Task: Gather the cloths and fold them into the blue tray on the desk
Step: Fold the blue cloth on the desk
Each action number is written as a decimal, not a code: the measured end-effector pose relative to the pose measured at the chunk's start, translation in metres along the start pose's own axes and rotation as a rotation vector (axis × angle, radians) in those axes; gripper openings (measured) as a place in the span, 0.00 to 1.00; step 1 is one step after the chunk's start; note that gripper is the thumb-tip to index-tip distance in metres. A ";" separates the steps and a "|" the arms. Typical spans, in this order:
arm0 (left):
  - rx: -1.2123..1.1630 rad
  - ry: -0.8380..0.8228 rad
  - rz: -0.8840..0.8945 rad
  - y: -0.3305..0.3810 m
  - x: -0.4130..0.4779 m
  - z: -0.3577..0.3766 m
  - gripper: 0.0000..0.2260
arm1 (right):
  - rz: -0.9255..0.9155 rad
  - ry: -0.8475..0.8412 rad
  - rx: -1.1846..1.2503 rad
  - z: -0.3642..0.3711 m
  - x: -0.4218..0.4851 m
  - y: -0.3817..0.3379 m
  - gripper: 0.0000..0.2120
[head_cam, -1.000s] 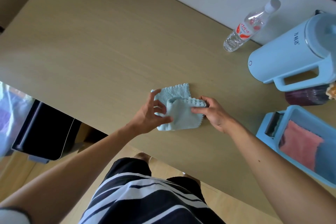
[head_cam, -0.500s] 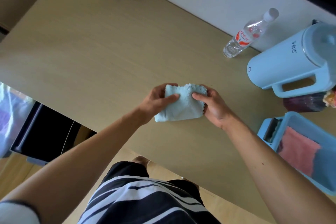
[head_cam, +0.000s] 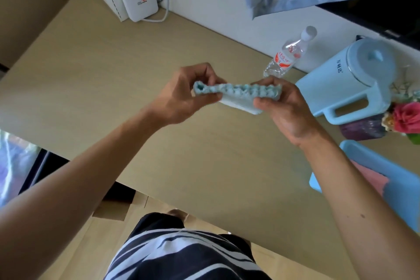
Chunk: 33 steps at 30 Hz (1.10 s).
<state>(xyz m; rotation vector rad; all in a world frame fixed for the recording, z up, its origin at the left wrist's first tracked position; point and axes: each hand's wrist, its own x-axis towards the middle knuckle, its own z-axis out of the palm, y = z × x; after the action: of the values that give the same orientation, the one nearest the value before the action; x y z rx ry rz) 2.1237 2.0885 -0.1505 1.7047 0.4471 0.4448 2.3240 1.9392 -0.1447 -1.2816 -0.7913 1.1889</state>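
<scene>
No legible text; logos blurred.

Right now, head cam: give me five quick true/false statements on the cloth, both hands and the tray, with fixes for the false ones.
1. Both hands hold the folded light blue cloth. True: the left hand grips one end, the right hand the other.
2. The cloth lies flat on the desk. False: it is lifted clear of it.
3. The blue tray holds nothing. False: a pink cloth lies in it.
4. The water bottle stands at the desk's far edge, beside the light blue jug. True.
5. The tray sits to the person's left. False: it is on the right, partly hidden by the right forearm.
</scene>
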 end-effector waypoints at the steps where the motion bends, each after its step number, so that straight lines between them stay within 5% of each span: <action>1: 0.104 -0.013 0.007 -0.004 -0.010 0.002 0.10 | 0.009 -0.042 -0.042 0.000 -0.008 0.004 0.09; 4: 0.332 -0.070 -0.070 -0.031 -0.050 0.017 0.10 | 0.131 -0.158 -0.196 0.002 -0.033 0.032 0.09; 11: 0.405 -0.305 -0.300 -0.106 -0.117 0.066 0.10 | 0.549 -0.231 -0.551 0.002 -0.082 0.137 0.09; 24: 0.238 0.151 -0.524 -0.154 -0.067 0.070 0.10 | 0.454 0.285 -0.473 -0.006 -0.038 0.168 0.08; 33: 0.278 0.225 -0.607 -0.169 -0.057 0.067 0.11 | 0.382 0.337 -0.693 -0.007 -0.014 0.190 0.09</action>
<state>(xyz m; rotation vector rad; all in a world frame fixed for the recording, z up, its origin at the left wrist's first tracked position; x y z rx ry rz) 2.1019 2.0317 -0.3306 1.6819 1.1937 0.1289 2.2870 1.9025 -0.3280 -2.2181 -0.7495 0.9689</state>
